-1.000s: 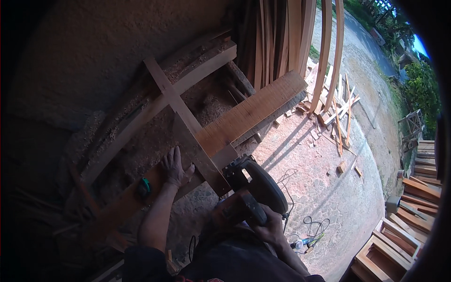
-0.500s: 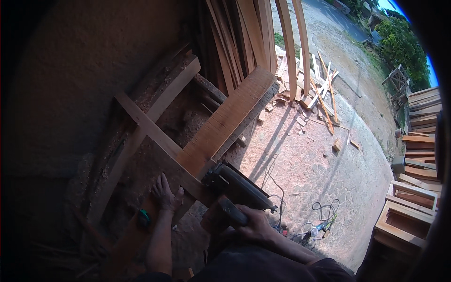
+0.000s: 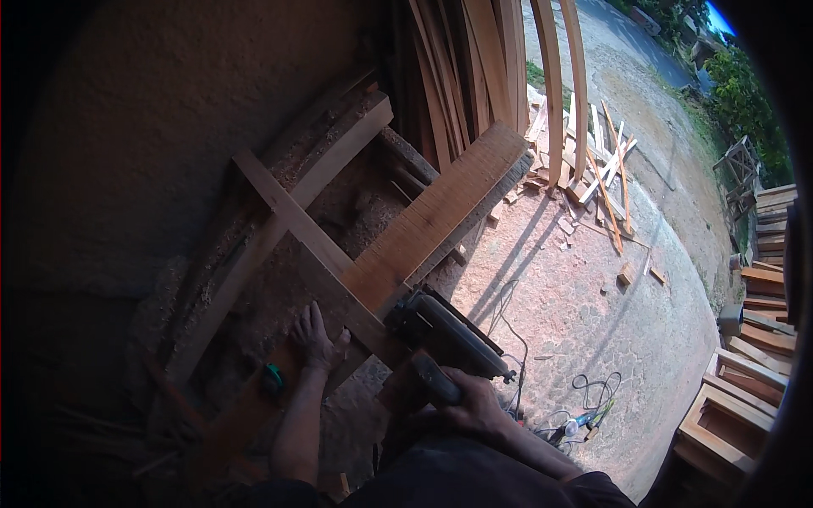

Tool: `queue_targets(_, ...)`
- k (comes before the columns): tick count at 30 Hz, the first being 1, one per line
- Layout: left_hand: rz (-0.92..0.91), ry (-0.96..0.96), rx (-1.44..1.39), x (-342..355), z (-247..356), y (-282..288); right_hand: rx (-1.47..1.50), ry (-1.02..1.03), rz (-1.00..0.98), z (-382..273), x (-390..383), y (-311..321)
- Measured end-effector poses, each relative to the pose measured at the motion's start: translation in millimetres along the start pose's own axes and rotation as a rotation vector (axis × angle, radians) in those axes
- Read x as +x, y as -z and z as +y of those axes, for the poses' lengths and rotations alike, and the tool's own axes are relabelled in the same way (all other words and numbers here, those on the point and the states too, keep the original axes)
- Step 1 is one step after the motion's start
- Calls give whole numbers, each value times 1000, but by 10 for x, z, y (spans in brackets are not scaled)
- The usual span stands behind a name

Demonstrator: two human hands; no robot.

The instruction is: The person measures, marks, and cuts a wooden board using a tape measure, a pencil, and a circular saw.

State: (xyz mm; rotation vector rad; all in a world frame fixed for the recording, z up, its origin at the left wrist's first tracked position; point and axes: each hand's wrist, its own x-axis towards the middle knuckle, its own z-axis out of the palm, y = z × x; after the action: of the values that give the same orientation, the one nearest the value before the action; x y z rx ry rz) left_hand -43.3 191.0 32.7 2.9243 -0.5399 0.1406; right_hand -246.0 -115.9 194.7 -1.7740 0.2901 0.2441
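Observation:
My left hand point(image 3: 318, 343), fingers stretched out, rests on the wooden pieces at the near end of a frame of crossed planks point(image 3: 326, 241). A wide reddish-brown board point(image 3: 449, 212) slants away from there to the upper right. My right hand point(image 3: 474, 400) is closed round a dark, rounded grip point(image 3: 436, 383) near my body. Just beyond it, by the board's near end, lies a long black tool body point(image 3: 449, 334); its kind and whether it joins the grip are unclear in shadow. A small green-and-black object point(image 3: 272, 378) is left of my left forearm.
Tall planks point(image 3: 474, 76) lean at the back. Wood offcuts point(image 3: 605, 169) litter the sunlit ground. A cord runs to the right, near a blue corded tool point(image 3: 583, 420). Wooden frames point(image 3: 728, 415) are stacked at the right. A rough wall point(image 3: 169, 127) borders the left.
The whole view has shifted, so the scene sits further right and slightly lower. Both hands keep about the same places on the wood and the grip.

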Motion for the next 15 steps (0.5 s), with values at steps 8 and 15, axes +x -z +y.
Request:
queue_targets(8,-28,27,13,-15,12,-14,29,9,23,26,-5,-9)
queue_targets(15,-28,23,30,-30,21,11,95,12,27,-77,-97,155)
